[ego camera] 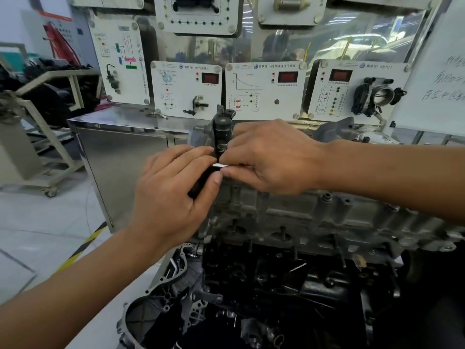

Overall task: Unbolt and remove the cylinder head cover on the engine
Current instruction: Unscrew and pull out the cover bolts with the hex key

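Observation:
The grey cylinder head cover (314,212) lies along the top of the engine (289,278), running from the middle to the right. At its left end my left hand (173,197) grips a black tool handle (201,185) with a shiny metal shaft (219,165). My right hand (271,157) pinches that shaft close to the left thumb. Both hands are bunched just below a black upright part (222,129) on the cover's left end. The tool's tip and whatever it touches are hidden by my fingers.
A steel cabinet (120,157) stands behind the engine on the left, topped by white training panels (264,89) with sensors and red displays. A cream engine stand on wheels (37,137) is at the far left. An aluminium housing (161,306) sits low in front.

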Demonstrator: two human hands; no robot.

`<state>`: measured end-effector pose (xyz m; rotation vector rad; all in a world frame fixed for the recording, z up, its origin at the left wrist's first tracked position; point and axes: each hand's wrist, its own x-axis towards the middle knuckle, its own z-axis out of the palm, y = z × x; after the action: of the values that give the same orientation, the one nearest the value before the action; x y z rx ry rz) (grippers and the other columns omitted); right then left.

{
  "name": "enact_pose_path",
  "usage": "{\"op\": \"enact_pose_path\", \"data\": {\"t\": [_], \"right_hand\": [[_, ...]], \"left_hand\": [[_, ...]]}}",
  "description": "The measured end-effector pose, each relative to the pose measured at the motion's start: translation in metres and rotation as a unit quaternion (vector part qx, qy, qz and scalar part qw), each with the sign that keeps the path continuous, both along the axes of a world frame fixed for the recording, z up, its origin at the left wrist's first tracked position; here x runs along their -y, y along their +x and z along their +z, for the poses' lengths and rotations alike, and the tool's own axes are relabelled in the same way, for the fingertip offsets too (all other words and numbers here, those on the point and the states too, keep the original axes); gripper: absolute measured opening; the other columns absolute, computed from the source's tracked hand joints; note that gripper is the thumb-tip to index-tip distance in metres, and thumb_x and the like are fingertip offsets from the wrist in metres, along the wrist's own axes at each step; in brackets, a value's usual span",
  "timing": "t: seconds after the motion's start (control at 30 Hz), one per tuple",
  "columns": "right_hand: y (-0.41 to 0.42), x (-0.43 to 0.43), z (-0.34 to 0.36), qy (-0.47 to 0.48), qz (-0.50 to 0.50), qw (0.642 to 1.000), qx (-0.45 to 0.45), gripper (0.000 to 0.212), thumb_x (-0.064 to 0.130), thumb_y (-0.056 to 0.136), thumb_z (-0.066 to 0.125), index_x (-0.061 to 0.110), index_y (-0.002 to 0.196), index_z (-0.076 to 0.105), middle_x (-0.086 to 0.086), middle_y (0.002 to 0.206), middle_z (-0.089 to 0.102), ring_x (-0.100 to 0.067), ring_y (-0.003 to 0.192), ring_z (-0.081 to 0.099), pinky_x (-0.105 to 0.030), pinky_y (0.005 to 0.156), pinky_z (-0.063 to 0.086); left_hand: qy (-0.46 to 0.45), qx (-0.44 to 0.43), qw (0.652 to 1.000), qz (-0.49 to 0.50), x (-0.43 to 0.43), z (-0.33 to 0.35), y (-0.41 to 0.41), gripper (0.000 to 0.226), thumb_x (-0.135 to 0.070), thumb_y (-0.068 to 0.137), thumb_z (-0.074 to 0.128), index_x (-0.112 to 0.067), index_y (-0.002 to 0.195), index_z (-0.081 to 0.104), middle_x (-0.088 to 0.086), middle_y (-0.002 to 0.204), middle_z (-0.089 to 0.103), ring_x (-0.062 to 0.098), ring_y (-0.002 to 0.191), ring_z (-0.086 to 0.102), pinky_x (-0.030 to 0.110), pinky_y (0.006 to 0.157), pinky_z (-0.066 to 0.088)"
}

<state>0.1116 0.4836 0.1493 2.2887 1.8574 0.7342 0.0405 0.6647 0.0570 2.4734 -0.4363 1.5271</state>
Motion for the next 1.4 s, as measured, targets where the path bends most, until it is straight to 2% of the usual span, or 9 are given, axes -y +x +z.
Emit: {"op": "enact_pose_path", "data": {"t": [0.17, 0.37, 0.53, 0.8, 0.9, 1.0, 1.1, 1.23, 1.4], "right_hand": [[0.009, -0.001, 0.001, -0.015, 0.033, 0.997, -0.07, 0.027, 0.03, 0.102, 0.05, 0.012, 0.094, 0.069, 0.014, 0.084, 0.041, -0.013, 0.073, 0.048, -0.026, 0.064, 0.031], [0.017, -0.006, 0.012, -0.054, 0.066, 0.981, -0.174, 0.025, 0.02, 0.099, 0.059, 0.001, 0.093, 0.074, 0.005, 0.082, 0.056, -0.003, 0.07, 0.046, -0.012, 0.07, 0.033], [0.017, -0.011, 0.025, -0.106, 0.03, 0.965, -0.239, 0.026, 0.025, 0.098, 0.061, 0.002, 0.094, 0.074, -0.01, 0.084, 0.069, -0.024, 0.075, 0.061, -0.036, 0.074, 0.048], [0.018, 0.059, 0.027, -0.098, -0.042, 0.95, -0.294, 0.02, 0.031, 0.093, 0.065, 0.027, 0.111, 0.071, 0.017, 0.083, 0.061, -0.006, 0.076, 0.058, -0.026, 0.069, 0.047], [0.022, 0.068, 0.026, -0.093, -0.028, 0.941, -0.323, 0.024, 0.022, 0.096, 0.062, 0.031, 0.118, 0.068, 0.016, 0.086, 0.066, -0.013, 0.076, 0.061, -0.031, 0.07, 0.049], [0.026, 0.065, 0.03, -0.112, -0.059, 0.9, -0.417, 0.026, 0.021, 0.096, 0.062, 0.03, 0.12, 0.069, 0.015, 0.097, 0.072, -0.01, 0.088, 0.065, -0.023, 0.079, 0.052], [0.035, 0.065, 0.03, -0.109, -0.071, 0.868, -0.479, 0.029, 0.019, 0.096, 0.063, 0.022, 0.124, 0.069, 0.006, 0.105, 0.074, -0.016, 0.097, 0.067, -0.031, 0.09, 0.053], [0.049, 0.065, 0.019, -0.051, -0.068, 0.848, -0.523, 0.02, 0.022, 0.093, 0.065, 0.022, 0.111, 0.075, 0.002, 0.088, 0.073, -0.015, 0.074, 0.062, -0.033, 0.066, 0.051], [0.07, 0.067, 0.002, 0.094, -0.077, 0.84, -0.529, 0.027, 0.04, 0.079, 0.073, 0.015, 0.088, 0.079, -0.014, 0.07, 0.068, -0.02, 0.055, 0.053, -0.022, 0.048, 0.045]], "left_hand": [[0.071, -0.108, 0.991, -0.027, -0.01, 0.037, -0.002, 0.035, -0.037, 0.096, 0.052, -0.013, 0.099, 0.077, -0.001, 0.106, 0.073, 0.025, 0.1, 0.06, 0.04, 0.086, 0.046], [0.172, -0.188, 0.966, -0.049, -0.019, 0.068, 0.005, 0.041, -0.046, 0.093, 0.046, -0.02, 0.091, 0.077, -0.005, 0.1, 0.066, 0.02, 0.094, 0.049, 0.031, 0.082, 0.036], [0.282, -0.16, 0.945, -0.041, -0.016, 0.081, 0.006, 0.042, -0.04, 0.095, 0.044, -0.015, 0.084, 0.076, 0.0, 0.076, 0.057, 0.021, 0.073, 0.045, 0.032, 0.067, 0.032], [0.259, -0.176, 0.95, -0.002, -0.012, 0.072, 0.0, 0.044, -0.041, 0.097, 0.039, -0.018, 0.075, 0.07, -0.008, 0.071, 0.047, 0.017, 0.068, 0.045, 0.029, 0.065, 0.033], [0.255, -0.196, 0.947, -0.01, -0.009, 0.075, 0.002, 0.047, -0.045, 0.097, 0.035, -0.02, 0.08, 0.07, -0.009, 0.074, 0.051, 0.016, 0.07, 0.044, 0.03, 0.066, 0.036], [0.259, -0.236, 0.935, -0.055, -0.002, 0.082, 0.011, 0.047, -0.049, 0.097, 0.033, -0.022, 0.09, 0.072, -0.011, 0.079, 0.053, 0.012, 0.075, 0.041, 0.03, 0.07, 0.036], [0.234, -0.27, 0.929, -0.094, 0.002, 0.083, 0.02, 0.048, -0.053, 0.097, 0.036, -0.024, 0.084, 0.071, -0.014, 0.075, 0.049, 0.009, 0.074, 0.04, 0.026, 0.07, 0.032], [0.174, -0.277, 0.939, -0.108, 0.002, 0.076, 0.023, 0.04, -0.047, 0.095, 0.043, -0.023, 0.08, 0.071, -0.016, 0.069, 0.049, 0.003, 0.074, 0.043, 0.02, 0.066, 0.029], [0.108, -0.269, 0.952, -0.093, 0.009, 0.073, 0.025, 0.024, -0.038, 0.097, 0.05, -0.029, 0.103, 0.071, -0.018, 0.068, 0.055, 0.002, 0.076, 0.047, 0.02, 0.067, 0.034]]}}
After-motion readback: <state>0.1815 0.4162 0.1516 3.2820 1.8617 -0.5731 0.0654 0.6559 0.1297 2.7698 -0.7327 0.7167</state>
